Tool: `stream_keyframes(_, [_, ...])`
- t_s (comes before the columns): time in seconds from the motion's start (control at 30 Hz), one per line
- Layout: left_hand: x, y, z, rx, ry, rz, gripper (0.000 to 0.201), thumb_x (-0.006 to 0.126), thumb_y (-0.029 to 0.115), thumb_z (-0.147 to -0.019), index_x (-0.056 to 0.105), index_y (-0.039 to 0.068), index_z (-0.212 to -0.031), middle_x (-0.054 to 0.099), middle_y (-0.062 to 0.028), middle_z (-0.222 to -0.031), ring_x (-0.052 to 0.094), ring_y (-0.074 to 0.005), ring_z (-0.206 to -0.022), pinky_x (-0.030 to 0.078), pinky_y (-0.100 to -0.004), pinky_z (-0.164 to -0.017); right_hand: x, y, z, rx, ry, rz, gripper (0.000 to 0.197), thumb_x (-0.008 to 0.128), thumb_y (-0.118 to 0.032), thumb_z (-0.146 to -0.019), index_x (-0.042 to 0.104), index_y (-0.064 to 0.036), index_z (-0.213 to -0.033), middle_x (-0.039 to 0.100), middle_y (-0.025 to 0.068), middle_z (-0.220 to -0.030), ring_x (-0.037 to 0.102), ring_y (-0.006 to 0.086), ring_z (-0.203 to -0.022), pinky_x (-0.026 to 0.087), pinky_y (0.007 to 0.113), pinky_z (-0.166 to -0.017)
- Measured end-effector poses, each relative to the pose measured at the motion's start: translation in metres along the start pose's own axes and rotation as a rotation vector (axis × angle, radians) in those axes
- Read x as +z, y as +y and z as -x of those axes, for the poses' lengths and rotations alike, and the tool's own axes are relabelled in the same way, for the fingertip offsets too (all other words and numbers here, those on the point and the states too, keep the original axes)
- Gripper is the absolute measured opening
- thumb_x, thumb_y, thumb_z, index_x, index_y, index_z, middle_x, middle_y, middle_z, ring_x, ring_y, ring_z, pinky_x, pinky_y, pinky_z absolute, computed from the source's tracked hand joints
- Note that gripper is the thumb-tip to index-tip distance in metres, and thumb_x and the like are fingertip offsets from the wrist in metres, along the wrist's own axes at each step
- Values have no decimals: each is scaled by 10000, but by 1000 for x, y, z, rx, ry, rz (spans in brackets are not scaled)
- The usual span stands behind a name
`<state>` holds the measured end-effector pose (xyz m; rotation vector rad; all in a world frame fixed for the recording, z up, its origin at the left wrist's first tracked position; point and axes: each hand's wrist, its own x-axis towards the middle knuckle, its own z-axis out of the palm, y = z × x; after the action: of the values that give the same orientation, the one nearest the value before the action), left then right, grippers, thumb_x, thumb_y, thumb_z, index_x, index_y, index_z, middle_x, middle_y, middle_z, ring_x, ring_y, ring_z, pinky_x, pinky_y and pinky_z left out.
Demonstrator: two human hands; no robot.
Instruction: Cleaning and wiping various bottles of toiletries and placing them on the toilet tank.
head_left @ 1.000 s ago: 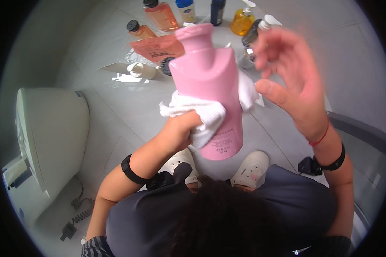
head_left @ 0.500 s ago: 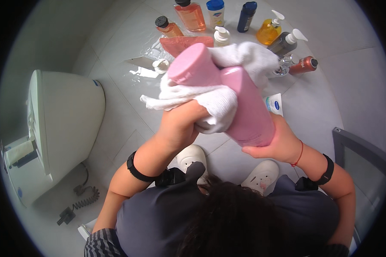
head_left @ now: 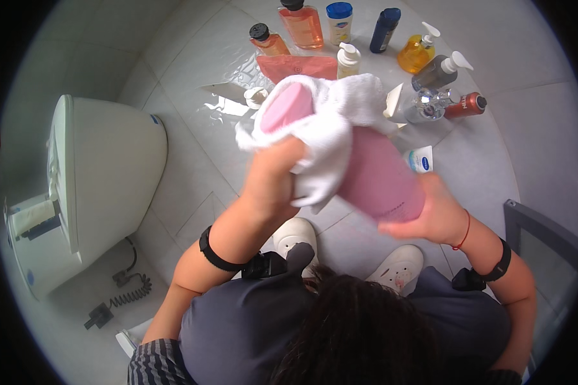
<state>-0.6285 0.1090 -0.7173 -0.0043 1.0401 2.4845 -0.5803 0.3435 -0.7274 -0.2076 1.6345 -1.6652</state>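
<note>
A large pink bottle (head_left: 380, 172) with a wide pink cap is held tilted in front of me, its cap end toward the upper left. My right hand (head_left: 432, 213) grips the bottle near its base. My left hand (head_left: 275, 172) is closed on a white cloth (head_left: 324, 151) wrapped around the bottle's cap and upper part; its fingertips are hidden by the cloth. The round end of the cap still shows through the folds. Just beyond my right hand, a small white and teal tube (head_left: 421, 158) lies on the floor.
On the tiled floor (head_left: 199, 154) ahead stand several bottles, among them an amber pump bottle (head_left: 417, 54), a grey pump bottle (head_left: 435, 74) and an orange bottle (head_left: 303, 29). A reddish pouch (head_left: 295, 66) and a red can (head_left: 467, 104) lie nearby. A white toilet (head_left: 112, 167) is at left.
The cloth now covers more of the cap and upper bottle. My left hand has shifted the cloth around the cap, and the bottle has turned slightly; my right hand keeps its grip.
</note>
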Motion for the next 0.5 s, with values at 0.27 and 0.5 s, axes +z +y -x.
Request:
stream_keyframes(0.27, [6, 4, -4, 643, 109, -1111, 245, 615, 61, -811, 609, -40, -1034, 622, -105, -1003, 591, -192, -954, 458, -304, -848, -8, 8, 9, -284, 176, 535, 324, 762, -138, -627, 623, -7, -888, 645, 110, -780, 611, 236, -627, 492, 303, -601])
stream_keyframes(0.5, [-2, 12, -19, 299, -180, -468, 523, 432, 414, -932, 503, -45, -1172, 605, -175, -1099, 596, -265, -1021, 446, -407, -937, -8, 4, 11, 51, -244, -274, 392, 800, -204, -663, 652, 12, -955, 675, 34, -891, 597, 90, -773, 484, 241, -707])
